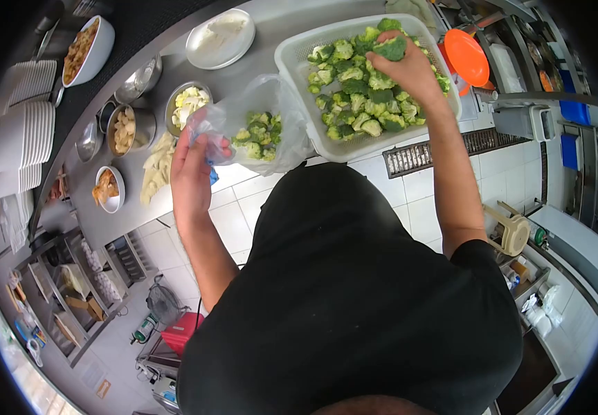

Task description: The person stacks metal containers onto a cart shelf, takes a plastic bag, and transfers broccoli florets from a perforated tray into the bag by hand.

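My left hand (195, 155) grips the gathered edge of a clear plastic bag (288, 111). Several broccoli florets (261, 135) lie inside the bag. Over the far right part of a white perforated basket (288, 59), my right hand (410, 69) is closed around a broccoli floret (390, 48). More cut broccoli (358, 104) fills much of the basket, which stands to the right of the bag on the steel counter.
Left of the bag are a bowl of pale chopped pieces (189, 104), a metal pot (143, 128), a crumpled cloth (158, 169) and a small white bowl (111, 190). A round white lid (221, 39) lies behind. An orange plate (466, 59) is at right.
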`<state>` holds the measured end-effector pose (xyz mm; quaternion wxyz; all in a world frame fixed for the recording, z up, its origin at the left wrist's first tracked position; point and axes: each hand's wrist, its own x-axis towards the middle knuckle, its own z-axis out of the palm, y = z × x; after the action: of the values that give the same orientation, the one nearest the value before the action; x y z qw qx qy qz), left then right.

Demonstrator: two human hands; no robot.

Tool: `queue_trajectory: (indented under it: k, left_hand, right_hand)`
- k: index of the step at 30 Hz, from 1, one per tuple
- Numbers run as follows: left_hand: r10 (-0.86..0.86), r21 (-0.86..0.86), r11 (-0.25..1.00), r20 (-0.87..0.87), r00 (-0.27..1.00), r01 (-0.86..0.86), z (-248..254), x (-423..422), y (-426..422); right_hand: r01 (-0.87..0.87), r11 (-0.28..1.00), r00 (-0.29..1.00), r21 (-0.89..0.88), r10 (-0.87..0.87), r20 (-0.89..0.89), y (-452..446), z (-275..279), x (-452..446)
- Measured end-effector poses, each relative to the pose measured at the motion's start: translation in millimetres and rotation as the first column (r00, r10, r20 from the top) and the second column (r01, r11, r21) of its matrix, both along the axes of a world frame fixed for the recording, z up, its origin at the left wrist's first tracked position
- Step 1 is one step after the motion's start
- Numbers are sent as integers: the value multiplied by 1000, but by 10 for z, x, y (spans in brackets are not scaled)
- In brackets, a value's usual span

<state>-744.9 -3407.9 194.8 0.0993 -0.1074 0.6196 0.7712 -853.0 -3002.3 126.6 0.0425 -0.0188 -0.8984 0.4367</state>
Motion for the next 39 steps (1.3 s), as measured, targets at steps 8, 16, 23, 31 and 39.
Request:
queue_trajectory:
  k: [8, 16, 23, 31, 39]
  left_hand:
    - [28, 54, 998, -21, 999, -27, -47, -51, 0]
    - [-124, 321, 926, -239, 963, 199, 237, 87, -66]
    - [-4, 104, 994, -144, 990, 19, 270, 31, -119]
    - [-9, 161, 987, -128, 992, 30, 152, 123, -99]
    - [-63, 173, 981, -124, 990, 85, 165, -14, 19]
  right_hand:
    - [-536, 782, 798, -319, 592, 112, -1212, 673, 114]
    - [-685, 670, 415, -286, 682, 602, -2433, -68, 49]
    - [-853, 521, 510, 8, 831, 223, -2186, -45, 101]
    - [-274, 885, 959, 376, 220, 180, -389, -433, -547]
    - [-411, 652, 871, 637, 74, 486, -431, -530, -681]
